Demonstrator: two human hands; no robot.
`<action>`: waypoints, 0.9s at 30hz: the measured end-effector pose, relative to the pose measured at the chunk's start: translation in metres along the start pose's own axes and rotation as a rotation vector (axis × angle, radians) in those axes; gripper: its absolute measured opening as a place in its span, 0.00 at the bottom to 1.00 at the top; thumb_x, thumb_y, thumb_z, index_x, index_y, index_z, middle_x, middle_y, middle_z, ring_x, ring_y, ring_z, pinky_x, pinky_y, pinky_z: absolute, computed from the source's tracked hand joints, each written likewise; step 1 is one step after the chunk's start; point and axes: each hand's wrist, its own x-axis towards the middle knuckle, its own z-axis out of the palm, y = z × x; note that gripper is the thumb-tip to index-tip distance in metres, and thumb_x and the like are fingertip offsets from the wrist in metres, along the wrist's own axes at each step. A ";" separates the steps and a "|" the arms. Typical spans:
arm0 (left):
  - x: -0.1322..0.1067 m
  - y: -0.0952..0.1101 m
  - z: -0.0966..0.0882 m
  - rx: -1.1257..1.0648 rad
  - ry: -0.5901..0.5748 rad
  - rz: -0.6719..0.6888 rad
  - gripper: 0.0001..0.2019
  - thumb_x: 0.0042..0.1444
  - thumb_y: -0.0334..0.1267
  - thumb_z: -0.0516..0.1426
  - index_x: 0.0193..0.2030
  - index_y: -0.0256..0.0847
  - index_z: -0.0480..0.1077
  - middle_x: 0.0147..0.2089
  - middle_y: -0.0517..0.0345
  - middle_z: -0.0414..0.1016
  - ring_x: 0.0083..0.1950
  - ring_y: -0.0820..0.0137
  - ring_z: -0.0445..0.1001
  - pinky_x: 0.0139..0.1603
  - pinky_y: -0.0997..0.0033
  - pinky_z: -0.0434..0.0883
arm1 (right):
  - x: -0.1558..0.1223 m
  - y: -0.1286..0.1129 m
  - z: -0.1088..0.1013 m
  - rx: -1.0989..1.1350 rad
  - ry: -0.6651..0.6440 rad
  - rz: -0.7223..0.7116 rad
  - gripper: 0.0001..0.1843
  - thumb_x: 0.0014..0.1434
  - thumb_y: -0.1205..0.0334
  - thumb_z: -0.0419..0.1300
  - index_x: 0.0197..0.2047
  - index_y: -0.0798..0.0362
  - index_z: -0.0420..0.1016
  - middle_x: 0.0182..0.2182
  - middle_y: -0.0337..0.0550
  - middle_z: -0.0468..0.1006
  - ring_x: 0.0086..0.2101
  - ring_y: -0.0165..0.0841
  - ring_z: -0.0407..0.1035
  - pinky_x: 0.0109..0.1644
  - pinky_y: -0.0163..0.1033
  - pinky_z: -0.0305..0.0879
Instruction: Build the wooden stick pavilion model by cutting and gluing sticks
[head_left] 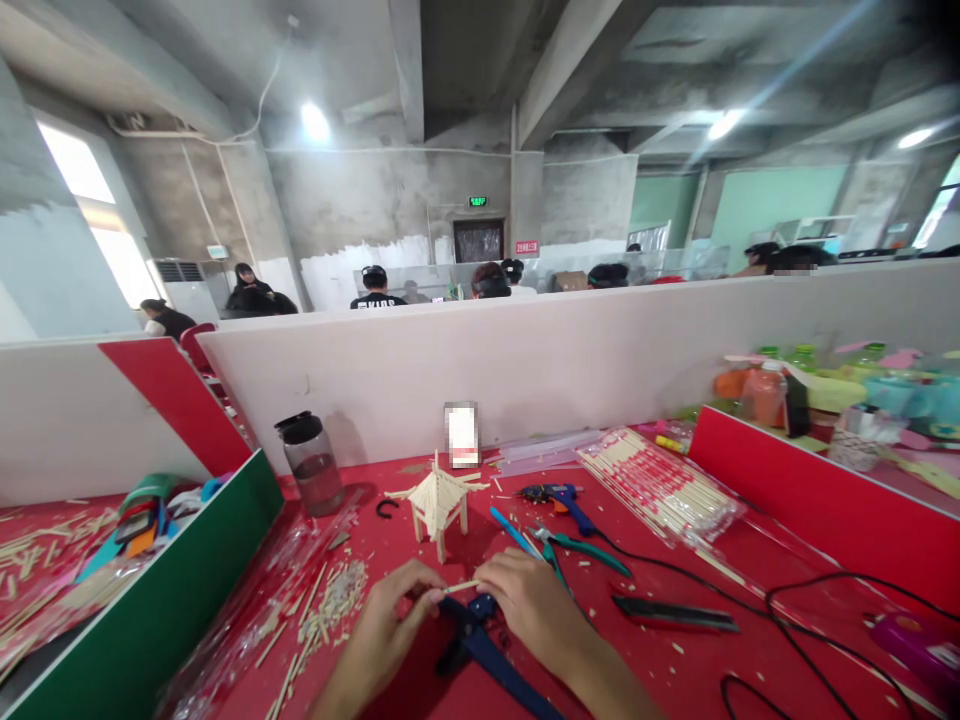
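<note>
A short pale wooden stick (460,587) spans the gap between my two hands. The fingers of my left hand (401,605) pinch its left end, and those of my right hand (525,600) close on the other end. Just under the stick lies a hand cutter with dark blue handles (495,660), its head partly hidden by my fingers. Beyond my hands stands a small pavilion model (436,500) built of wooden sticks, with a pointed roof and legs.
Right of the model lie a glue gun (559,497), green-handled pliers (581,547), a blue pen (510,527), a black utility knife (675,613) and bagged sticks (660,485). Stick scraps (334,600) and a water bottle (311,470) are on the left. Low partitions (172,590) flank the table.
</note>
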 end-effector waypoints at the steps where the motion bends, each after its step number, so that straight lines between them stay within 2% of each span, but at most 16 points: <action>1: 0.000 0.000 0.000 -0.008 -0.003 -0.011 0.13 0.65 0.41 0.58 0.33 0.38 0.79 0.31 0.54 0.81 0.34 0.62 0.78 0.39 0.70 0.71 | 0.000 0.000 0.000 -0.003 -0.002 -0.003 0.11 0.70 0.70 0.59 0.38 0.50 0.82 0.34 0.39 0.83 0.38 0.35 0.74 0.41 0.35 0.61; 10: 0.002 -0.002 0.001 -0.001 0.025 -0.032 0.15 0.66 0.42 0.56 0.33 0.38 0.79 0.31 0.53 0.81 0.34 0.61 0.78 0.39 0.67 0.72 | -0.001 -0.003 0.000 0.010 -0.015 0.011 0.13 0.71 0.68 0.57 0.40 0.50 0.83 0.35 0.40 0.84 0.40 0.36 0.75 0.44 0.36 0.64; 13: 0.002 -0.002 -0.001 0.046 0.046 -0.011 0.15 0.66 0.42 0.56 0.33 0.39 0.79 0.30 0.54 0.81 0.33 0.61 0.78 0.37 0.68 0.73 | -0.002 -0.007 -0.009 0.036 0.003 0.049 0.10 0.71 0.65 0.59 0.50 0.50 0.82 0.43 0.43 0.85 0.46 0.38 0.76 0.52 0.38 0.66; 14: 0.003 -0.002 -0.002 0.066 0.055 -0.005 0.14 0.66 0.42 0.56 0.33 0.39 0.79 0.30 0.54 0.81 0.33 0.62 0.78 0.37 0.69 0.73 | -0.003 -0.008 -0.013 0.045 0.006 0.070 0.13 0.70 0.62 0.61 0.55 0.50 0.80 0.47 0.46 0.84 0.49 0.40 0.76 0.55 0.40 0.66; 17: 0.004 -0.004 -0.008 0.114 0.096 -0.007 0.13 0.65 0.41 0.56 0.34 0.41 0.79 0.31 0.54 0.83 0.32 0.62 0.78 0.36 0.70 0.73 | -0.010 -0.008 -0.021 0.038 -0.062 0.110 0.29 0.62 0.51 0.69 0.63 0.51 0.74 0.57 0.52 0.80 0.57 0.48 0.71 0.64 0.50 0.62; 19: 0.005 -0.007 -0.013 0.135 0.126 -0.022 0.13 0.64 0.41 0.56 0.33 0.42 0.80 0.31 0.54 0.83 0.31 0.62 0.78 0.35 0.69 0.72 | -0.017 -0.005 -0.019 0.000 -0.190 0.117 0.42 0.53 0.42 0.73 0.66 0.52 0.72 0.61 0.58 0.76 0.61 0.56 0.66 0.68 0.59 0.57; 21: 0.005 -0.010 -0.017 0.155 0.153 -0.033 0.12 0.63 0.41 0.56 0.34 0.43 0.79 0.31 0.54 0.83 0.31 0.62 0.79 0.35 0.69 0.72 | -0.024 -0.003 -0.011 -0.036 -0.335 0.127 0.58 0.46 0.35 0.74 0.72 0.57 0.65 0.68 0.68 0.67 0.67 0.65 0.57 0.71 0.68 0.47; 22: 0.006 -0.012 -0.018 0.163 0.163 -0.037 0.12 0.63 0.41 0.56 0.34 0.43 0.79 0.30 0.54 0.83 0.31 0.62 0.79 0.36 0.68 0.72 | -0.026 -0.001 -0.007 -0.051 -0.386 0.129 0.62 0.45 0.34 0.74 0.73 0.60 0.61 0.70 0.72 0.62 0.69 0.68 0.52 0.71 0.71 0.43; 24: 0.006 -0.014 -0.021 0.174 0.172 -0.039 0.12 0.63 0.42 0.57 0.34 0.43 0.79 0.30 0.54 0.82 0.31 0.61 0.79 0.35 0.68 0.72 | -0.028 -0.001 -0.001 -0.087 -0.423 0.123 0.61 0.49 0.37 0.73 0.74 0.63 0.58 0.70 0.76 0.59 0.70 0.69 0.49 0.72 0.73 0.38; 27: 0.007 -0.014 -0.023 0.179 0.181 -0.033 0.12 0.63 0.44 0.56 0.34 0.42 0.79 0.29 0.55 0.81 0.31 0.62 0.79 0.35 0.68 0.72 | -0.026 -0.004 -0.004 -0.120 -0.393 0.105 0.47 0.57 0.46 0.69 0.72 0.65 0.63 0.68 0.76 0.64 0.68 0.67 0.54 0.73 0.69 0.42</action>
